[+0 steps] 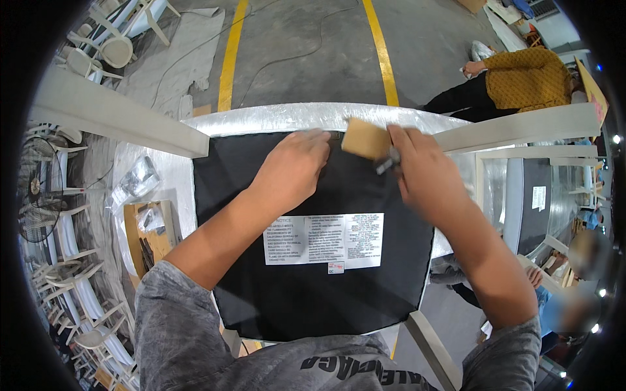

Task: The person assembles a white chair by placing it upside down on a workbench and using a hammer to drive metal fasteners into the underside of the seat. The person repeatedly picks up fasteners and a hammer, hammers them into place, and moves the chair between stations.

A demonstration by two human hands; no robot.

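An upturned chair with pale legs shows its black seat underside (319, 300) in front of me. At the far edge of this black panel, my left hand (293, 171) is closed with fingertips pressed down; what they pinch, if anything, is hidden. My right hand (427, 171) is raised over the panel's far right part, blurred by motion. Its fingers are closed on a tan block-shaped piece (365, 139). A small grey metal part (387, 161) shows beside the block, and I cannot tell whether they are joined. White printed labels (323, 240) lie on the panel.
Plastic-wrapped table surface (293, 114) supports the chair; its pale legs (120, 111) (521, 129) stick out to both sides. An open box with tools (149, 234) stands left, near a clear plastic bag (137, 179). A person in a mustard top (528, 78) is at the far right.
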